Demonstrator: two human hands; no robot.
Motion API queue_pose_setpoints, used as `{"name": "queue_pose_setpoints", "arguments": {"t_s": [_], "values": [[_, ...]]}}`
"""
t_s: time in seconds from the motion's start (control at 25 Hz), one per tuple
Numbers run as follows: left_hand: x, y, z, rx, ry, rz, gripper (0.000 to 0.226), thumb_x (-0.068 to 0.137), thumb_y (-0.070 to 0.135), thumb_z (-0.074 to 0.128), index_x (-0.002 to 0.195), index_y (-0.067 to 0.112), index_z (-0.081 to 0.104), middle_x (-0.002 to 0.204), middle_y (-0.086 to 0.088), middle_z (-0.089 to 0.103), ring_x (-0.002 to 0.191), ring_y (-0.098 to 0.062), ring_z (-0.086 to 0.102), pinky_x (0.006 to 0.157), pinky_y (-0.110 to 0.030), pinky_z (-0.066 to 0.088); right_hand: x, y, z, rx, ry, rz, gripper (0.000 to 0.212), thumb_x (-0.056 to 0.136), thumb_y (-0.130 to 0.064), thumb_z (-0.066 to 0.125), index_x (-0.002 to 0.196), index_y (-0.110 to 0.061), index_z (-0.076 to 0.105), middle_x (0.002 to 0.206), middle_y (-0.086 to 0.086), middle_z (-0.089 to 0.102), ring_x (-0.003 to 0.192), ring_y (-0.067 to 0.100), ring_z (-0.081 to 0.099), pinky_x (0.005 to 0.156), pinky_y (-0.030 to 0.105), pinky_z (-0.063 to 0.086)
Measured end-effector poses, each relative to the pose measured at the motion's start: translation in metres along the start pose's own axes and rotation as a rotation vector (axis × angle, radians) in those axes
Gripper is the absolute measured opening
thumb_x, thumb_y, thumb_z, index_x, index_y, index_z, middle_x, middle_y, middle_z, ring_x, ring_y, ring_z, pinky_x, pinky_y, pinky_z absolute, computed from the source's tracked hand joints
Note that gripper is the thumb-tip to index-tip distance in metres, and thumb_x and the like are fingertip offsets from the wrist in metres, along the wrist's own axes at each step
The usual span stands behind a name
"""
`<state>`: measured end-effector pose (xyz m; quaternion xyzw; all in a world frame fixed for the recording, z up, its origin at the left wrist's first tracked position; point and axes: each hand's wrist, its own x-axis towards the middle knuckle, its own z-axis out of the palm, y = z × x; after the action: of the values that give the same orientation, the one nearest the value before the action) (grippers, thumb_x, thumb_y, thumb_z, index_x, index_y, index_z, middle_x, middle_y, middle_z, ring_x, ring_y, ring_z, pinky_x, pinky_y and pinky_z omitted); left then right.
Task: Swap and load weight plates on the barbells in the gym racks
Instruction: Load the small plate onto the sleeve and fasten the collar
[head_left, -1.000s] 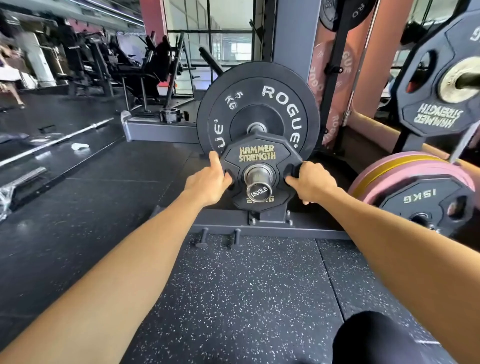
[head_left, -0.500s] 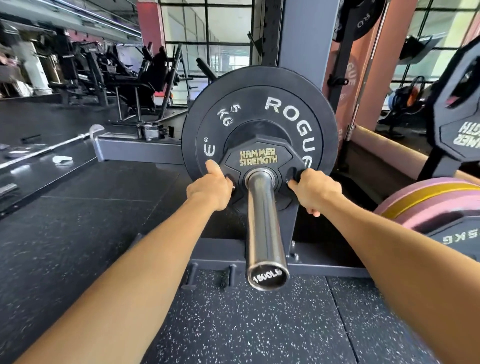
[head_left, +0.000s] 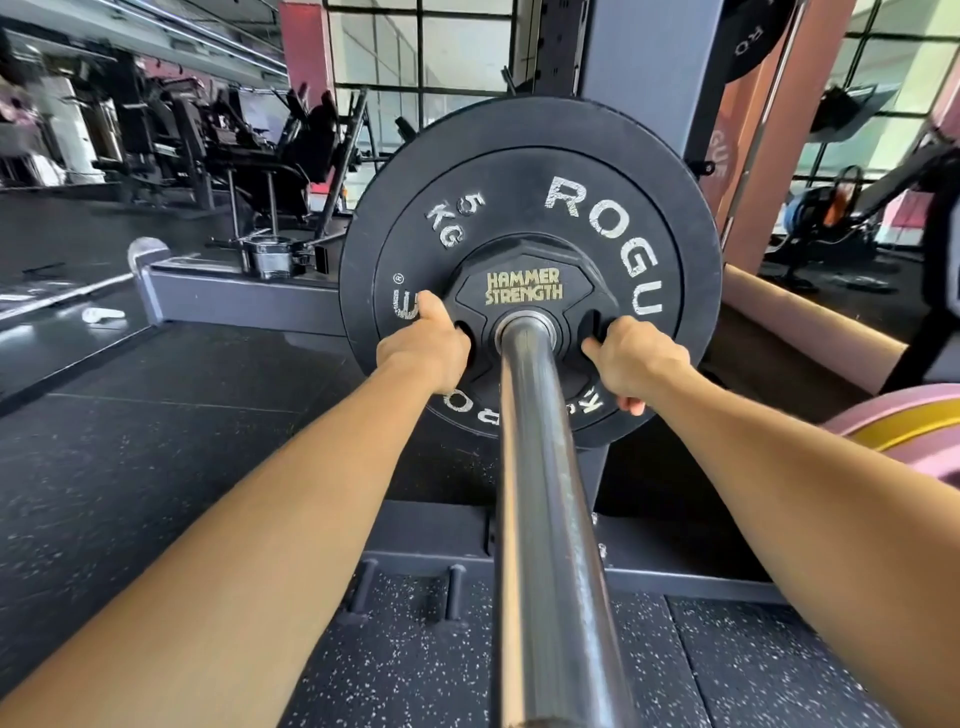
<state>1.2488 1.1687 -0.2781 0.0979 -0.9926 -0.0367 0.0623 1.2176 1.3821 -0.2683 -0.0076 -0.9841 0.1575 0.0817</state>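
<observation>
Small black Hammer Strength plate (head_left: 524, 291) upright on sleeve (head_left: 545, 493) against Rogue plate (head_left: 530, 171)

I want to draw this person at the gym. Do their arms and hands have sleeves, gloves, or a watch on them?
No sleeves show: both forearms are bare all the way to the bottom of the picture. The left hand and the right hand wear no gloves, and no watch, bracelet or wrist wrap is visible. No rings can be seen either, though the fingertips are partly hidden.

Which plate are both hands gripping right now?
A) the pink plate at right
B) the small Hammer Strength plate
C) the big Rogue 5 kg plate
B: the left hand and right hand hold the grip slots of the small Hammer Strength plate on the barbell sleeve.
</observation>
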Motion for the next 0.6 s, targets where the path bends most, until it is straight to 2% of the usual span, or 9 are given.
{"name": "queue_pose_setpoints", "arguments": {"t_s": [0.08, 0.12, 0.28, 0.44, 0.52, 0.6], "values": [[0.009, 0.001, -0.001, 0.048, -0.021, 0.019, 0.056, 0.092, -0.001, 0.049, 0.141, 0.002, 0.022, 0.135, -0.02, 0.036, 0.088, -0.035, 0.053, 0.073, -0.044, 0.041, 0.009, -0.002, 0.001, 0.006, -0.004, 0.001, 0.047, 0.098, -0.043, 0.043, 0.072, -0.008, 0.059, 0.041, 0.004, 0.062, 0.043, 0.021, 0.066, 0.055, 0.026, 0.04], [0.015, 0.002, 0.0, 0.048, -0.022, 0.016, 0.056, 0.092, -0.002, 0.051, 0.141, 0.003, 0.024, 0.13, -0.018, 0.037, 0.086, -0.034, 0.052, 0.072, -0.043, 0.041, 0.014, -0.003, 0.002, 0.011, -0.011, 0.001, 0.046, 0.098, -0.042, 0.043, 0.072, -0.008, 0.059, 0.04, 0.004, 0.062, 0.045, 0.021, 0.067, 0.055, 0.026, 0.04], [0.036, 0.006, 0.006, -0.057, 0.063, -0.039, 0.028, 0.102, 0.008, 0.038, 0.127, 0.007, 0.025, 0.115, -0.009, 0.054, 0.097, -0.035, 0.063, 0.078, -0.044, 0.045, 0.029, -0.003, 0.009, 0.025, -0.015, 0.014, 0.046, 0.098, -0.043, 0.042, 0.073, -0.009, 0.059, 0.04, 0.003, 0.061, 0.045, 0.022, 0.068, 0.052, 0.025, 0.038], [0.038, 0.005, 0.006, -0.156, 0.07, -0.067, 0.025, 0.102, 0.014, 0.037, 0.107, 0.012, 0.012, 0.092, -0.01, 0.065, 0.08, -0.029, 0.062, 0.061, -0.037, 0.038, 0.032, -0.004, 0.01, 0.025, -0.051, 0.038, 0.041, 0.097, -0.04, 0.044, 0.078, -0.008, 0.061, 0.043, 0.005, 0.064, 0.048, 0.023, 0.068, 0.057, 0.027, 0.042], [0.031, 0.004, -0.003, -0.188, 0.015, -0.076, 0.025, 0.104, 0.023, 0.033, 0.118, 0.012, 0.015, 0.094, -0.012, 0.062, 0.076, -0.027, 0.059, 0.057, -0.037, 0.036, 0.025, -0.011, 0.001, -0.036, -0.1, 0.065, 0.035, 0.099, -0.034, 0.043, 0.094, -0.006, 0.063, 0.049, 0.005, 0.066, 0.057, 0.023, 0.066, 0.067, 0.031, 0.05], [0.019, -0.004, -0.014, -0.173, -0.059, -0.041, 0.039, 0.105, 0.029, 0.033, 0.137, 0.013, 0.017, 0.108, -0.012, 0.057, 0.085, -0.03, 0.06, 0.068, -0.041, 0.044, 0.015, -0.019, -0.011, -0.141, -0.187, 0.097, 0.026, 0.098, -0.017, 0.041, 0.114, -0.011, 0.061, 0.06, 0.003, 0.067, 0.059, 0.021, 0.067, 0.067, 0.03, 0.052]]}}
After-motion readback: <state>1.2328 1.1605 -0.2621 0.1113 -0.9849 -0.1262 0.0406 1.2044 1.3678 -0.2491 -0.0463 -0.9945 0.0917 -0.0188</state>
